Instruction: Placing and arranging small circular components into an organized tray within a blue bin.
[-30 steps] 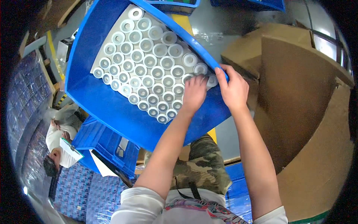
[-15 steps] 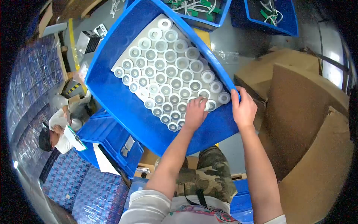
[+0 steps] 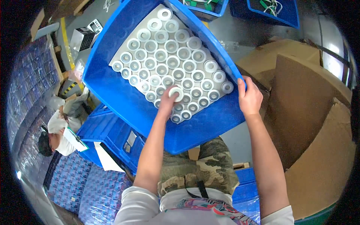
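A large blue plastic bin (image 3: 112,90) fills the upper middle, tilted toward me. Inside it, on a pale sheet (image 3: 159,12), stand rows of white round ring-shaped parts (image 3: 171,45), each with a hole in its middle. My left hand (image 3: 167,102) reaches in over the near rows, its fingers closed on one white ring-shaped part (image 3: 176,94), which sits above its neighbours. Some parts under that hand are hidden. On the bin's right rim my right hand (image 3: 250,98) is clamped, thumb inside and fingers over the outer side.
Big open cardboard boxes (image 3: 307,86) stand at the right. Blue bins with green-and-white cords (image 3: 273,7) lie at the far edge. At left, a person in white (image 3: 62,125) is beside a blue crate (image 3: 108,129) and film-wrapped stacks (image 3: 101,191).
My left hand has moved left from the parts near the right corner and now holds a white ring-shaped part. My right hand stays on the rim; the bin sits slightly higher in view.
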The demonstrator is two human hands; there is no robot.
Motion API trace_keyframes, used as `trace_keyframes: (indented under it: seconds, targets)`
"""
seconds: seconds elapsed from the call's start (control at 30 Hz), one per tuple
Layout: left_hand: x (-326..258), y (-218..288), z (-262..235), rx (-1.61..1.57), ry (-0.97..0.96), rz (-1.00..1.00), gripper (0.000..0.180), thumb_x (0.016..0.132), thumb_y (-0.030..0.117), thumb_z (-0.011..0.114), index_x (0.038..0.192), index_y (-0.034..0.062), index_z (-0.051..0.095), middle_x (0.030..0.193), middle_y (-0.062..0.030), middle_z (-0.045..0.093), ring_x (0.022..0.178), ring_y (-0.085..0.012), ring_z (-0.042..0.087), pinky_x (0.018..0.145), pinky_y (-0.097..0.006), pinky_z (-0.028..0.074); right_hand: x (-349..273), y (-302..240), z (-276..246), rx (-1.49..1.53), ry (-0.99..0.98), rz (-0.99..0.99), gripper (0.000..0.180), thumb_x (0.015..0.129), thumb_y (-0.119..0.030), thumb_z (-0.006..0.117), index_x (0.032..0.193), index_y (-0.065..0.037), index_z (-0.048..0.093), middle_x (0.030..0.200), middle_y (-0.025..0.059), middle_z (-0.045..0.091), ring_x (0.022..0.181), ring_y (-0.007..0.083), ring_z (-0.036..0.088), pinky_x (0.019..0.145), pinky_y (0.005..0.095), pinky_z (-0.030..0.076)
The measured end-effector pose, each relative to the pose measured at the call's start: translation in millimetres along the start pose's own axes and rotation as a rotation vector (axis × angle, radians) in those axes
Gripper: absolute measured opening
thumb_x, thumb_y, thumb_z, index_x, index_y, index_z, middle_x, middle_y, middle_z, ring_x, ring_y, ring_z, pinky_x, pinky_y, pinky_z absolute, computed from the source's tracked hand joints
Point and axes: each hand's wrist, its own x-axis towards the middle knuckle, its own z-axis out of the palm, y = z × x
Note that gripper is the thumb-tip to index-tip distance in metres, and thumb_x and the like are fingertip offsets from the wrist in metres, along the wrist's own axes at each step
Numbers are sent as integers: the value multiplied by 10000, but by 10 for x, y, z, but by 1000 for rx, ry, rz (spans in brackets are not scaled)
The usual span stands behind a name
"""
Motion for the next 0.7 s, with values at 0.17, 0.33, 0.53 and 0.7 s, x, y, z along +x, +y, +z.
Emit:
trace_keyframes:
  seconds: [0.17,0.33,0.53,0.7]
  targets:
    - [-80,-412,31,781,-246,65,488,818,301,594,1231,75,464,1178,-171,542,1033,-294,555,860,-369,442,-1,7,18,-34,28,-10,325,897,-406,441,974,-131,595,821,148,629,790,333,603,689,421,463]
    - [-132,-584,742,733,-336,192,432,818,299,594,1184,88,503,1147,-180,559,1060,-313,541,888,-381,420,-8,-8,48,-41,40,-13,332,899,-409,435,975,-128,594,826,155,629,790,339,602,690,422,463]
    - [134,-346,1163,740,-332,434,314,805,203,592,1081,57,557,1061,-186,577,1014,-347,541,856,-410,426,-19,-44,51,-41,24,11,338,901,-411,432,976,-124,593,829,158,628,795,342,600,691,423,462]
    - [160,-38,1232,852,-309,614,261,783,206,599,973,28,577,940,-169,595,930,-368,558,773,-450,457,-19,-73,19,0,38,2,335,900,-408,434,977,-124,593,836,155,630,801,341,599,693,426,460]
